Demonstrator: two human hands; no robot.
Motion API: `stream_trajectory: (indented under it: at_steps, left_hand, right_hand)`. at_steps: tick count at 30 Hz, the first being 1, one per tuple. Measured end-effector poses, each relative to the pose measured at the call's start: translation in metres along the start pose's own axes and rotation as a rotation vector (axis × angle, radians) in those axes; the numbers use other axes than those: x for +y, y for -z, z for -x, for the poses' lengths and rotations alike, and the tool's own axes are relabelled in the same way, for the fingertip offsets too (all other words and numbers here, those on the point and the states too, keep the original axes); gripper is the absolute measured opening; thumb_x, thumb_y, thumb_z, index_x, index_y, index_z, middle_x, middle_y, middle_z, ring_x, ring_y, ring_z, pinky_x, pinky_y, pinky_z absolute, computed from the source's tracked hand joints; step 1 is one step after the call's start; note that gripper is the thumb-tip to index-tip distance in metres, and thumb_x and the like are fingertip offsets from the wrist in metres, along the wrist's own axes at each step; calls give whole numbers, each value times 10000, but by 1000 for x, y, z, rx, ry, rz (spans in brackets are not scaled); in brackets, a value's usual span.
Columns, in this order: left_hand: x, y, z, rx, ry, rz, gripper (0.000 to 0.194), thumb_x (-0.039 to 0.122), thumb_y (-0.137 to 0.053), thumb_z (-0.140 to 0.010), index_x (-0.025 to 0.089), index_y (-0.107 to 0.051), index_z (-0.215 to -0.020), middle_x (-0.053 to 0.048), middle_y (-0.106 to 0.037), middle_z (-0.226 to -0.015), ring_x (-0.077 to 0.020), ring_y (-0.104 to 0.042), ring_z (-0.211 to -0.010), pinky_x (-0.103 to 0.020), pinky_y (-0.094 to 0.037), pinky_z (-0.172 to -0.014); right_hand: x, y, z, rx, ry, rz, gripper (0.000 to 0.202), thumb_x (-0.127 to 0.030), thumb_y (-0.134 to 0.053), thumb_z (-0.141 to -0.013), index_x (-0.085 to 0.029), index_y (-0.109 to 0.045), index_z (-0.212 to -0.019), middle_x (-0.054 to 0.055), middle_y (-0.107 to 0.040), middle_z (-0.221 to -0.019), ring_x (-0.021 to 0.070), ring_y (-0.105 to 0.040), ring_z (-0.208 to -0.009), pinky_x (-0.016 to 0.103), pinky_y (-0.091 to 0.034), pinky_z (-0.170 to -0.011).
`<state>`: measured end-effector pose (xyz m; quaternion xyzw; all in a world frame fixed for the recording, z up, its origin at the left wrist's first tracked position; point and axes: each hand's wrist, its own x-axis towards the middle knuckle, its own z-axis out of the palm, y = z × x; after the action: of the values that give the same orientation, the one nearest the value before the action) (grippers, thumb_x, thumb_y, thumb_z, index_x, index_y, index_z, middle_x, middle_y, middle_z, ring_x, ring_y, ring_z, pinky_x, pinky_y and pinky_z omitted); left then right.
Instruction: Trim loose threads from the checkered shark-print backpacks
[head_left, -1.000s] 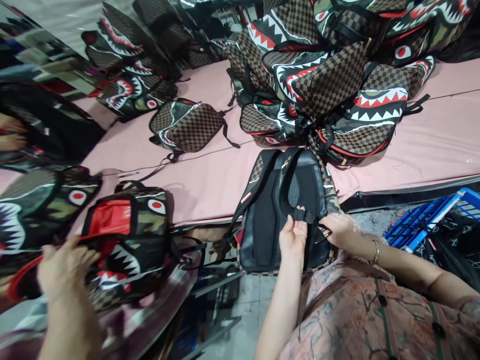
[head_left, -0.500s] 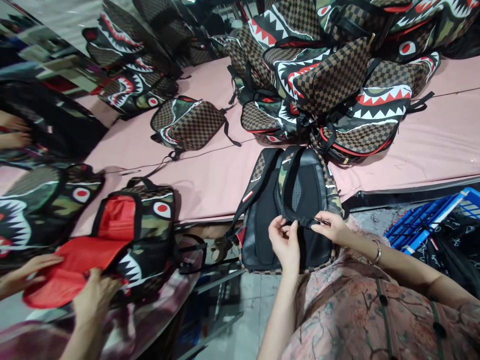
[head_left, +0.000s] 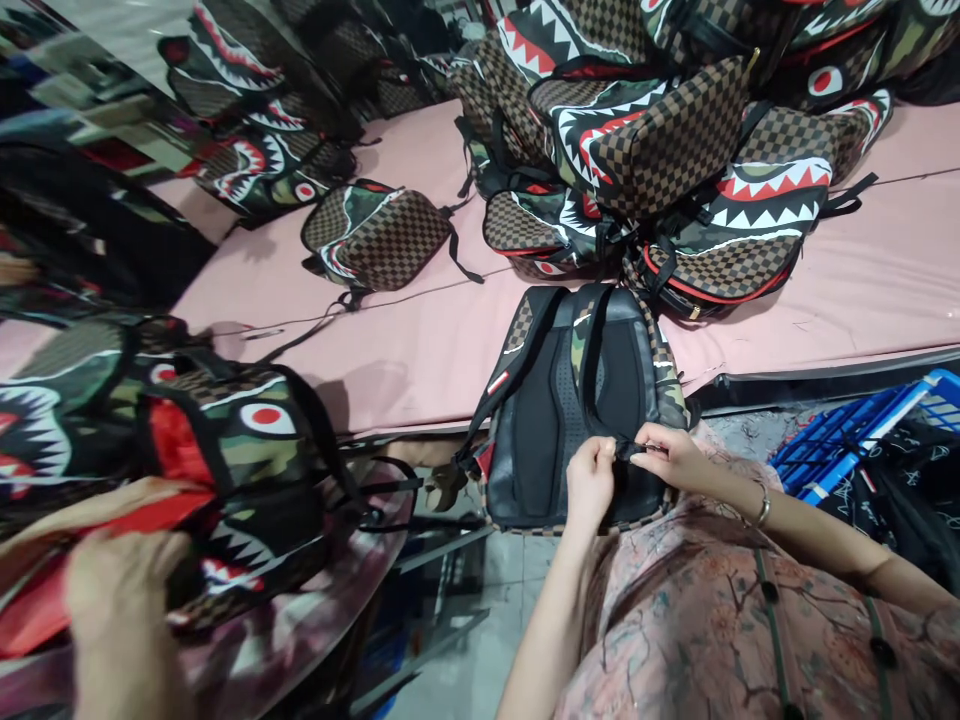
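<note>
Since the earlier frame, the left hand has moved in toward the right hand, and at the backpack's left a co-worker's bag has swung round. The backpack lies back panel up, its top end on the surface and its lower end toward the person. Its strap runs lengthwise down the panel to a dark buckle over the backpack's lower right part, between the two hands. The left hand is nearly closed, thumb and fingers pinching the buckle's left side; the right hand pinches its right side, fingers curled. Neither looks clearly nearer. Something thin shows at the right fingertips, too small to tell. Beyond the backpack sit piled bags; a blue crate stands to its right.
</note>
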<state>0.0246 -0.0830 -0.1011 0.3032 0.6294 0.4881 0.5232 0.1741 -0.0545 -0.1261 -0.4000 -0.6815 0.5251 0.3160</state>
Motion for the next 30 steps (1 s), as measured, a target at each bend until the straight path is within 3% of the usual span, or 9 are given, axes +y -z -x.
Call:
stream_trajectory:
  at_steps: [4,8,11,16,20,23,30]
  left_hand:
    - [7,-2,3,-227,322,379,345,367,-722,-607,136,-468,-576,72,-315,-487,-17,-192,-402,-150,-118,-380]
    - [14,-5,5,-289,419,446,392,454,-696,-631,114,-501,-642,65,-328,-513,-9,-240,-411,-137,-145,-370]
    - [15,-9,7,-292,377,432,407,472,-700,-618,101,-540,-656,63,-332,-514,-10,-268,-424,-139,-174,-377]
    - [12,-19,11,-224,248,324,277,271,-789,-524,105,-609,-652,60,-409,-476,-12,-296,-423,-155,-219,-406]
    - [10,-23,15,-164,189,301,266,263,-790,-504,127,-658,-690,45,-503,-519,-14,-314,-425,-165,-236,-419]
    - [10,-24,16,-151,160,265,248,265,-782,-513,133,-667,-688,46,-504,-506,-18,-319,-429,-164,-237,-424]
    - [11,-27,18,-144,151,178,245,267,-778,-516,126,-670,-685,31,-522,-519,-33,-343,-447,-165,-257,-430]
  right_hand:
    - [-3,8,4,25,-41,-8,84,-223,-535,-742,-182,-473,-704,-59,-414,-586,83,-370,-545,198,-287,-503]
    - [1,10,7,28,-75,-60,96,-219,-537,-724,-187,-454,-690,-57,-387,-591,88,-360,-553,201,-291,-501]
    - [5,8,7,58,-107,-141,80,-230,-533,-726,-186,-467,-727,-53,-391,-625,86,-366,-556,202,-313,-510]
    - [-2,17,15,144,-170,-168,248,-266,-542,-756,-205,-460,-982,-71,-387,-613,90,-388,-527,202,-342,-500]
    - [-17,39,27,212,-31,76,192,-312,-406,-878,-197,-501,-1000,16,-546,-819,138,-505,-734,258,-399,-660]
    - [-24,51,33,184,68,263,212,-355,-436,-879,-184,-548,-937,44,-586,-824,164,-527,-756,276,-388,-672]
    - [-28,51,29,139,219,498,339,-437,-357,-899,-178,-575,-910,74,-600,-820,187,-524,-754,285,-377,-661]
